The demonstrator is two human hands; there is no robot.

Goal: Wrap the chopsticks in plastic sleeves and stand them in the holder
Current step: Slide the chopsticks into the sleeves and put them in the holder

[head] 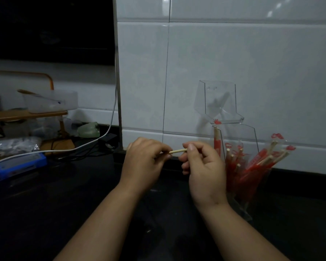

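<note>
At frame centre, left hand and right hand are both pinching one bare chopstick level between them, probably steadying it for sleeving (no sleeve visible), while the clear holder at centre right is carrying red-sleeved chopsticks.

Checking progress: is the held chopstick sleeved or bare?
Bare where visible: chopstick shows plain wood between left hand and right hand; no red sleeve.
</note>
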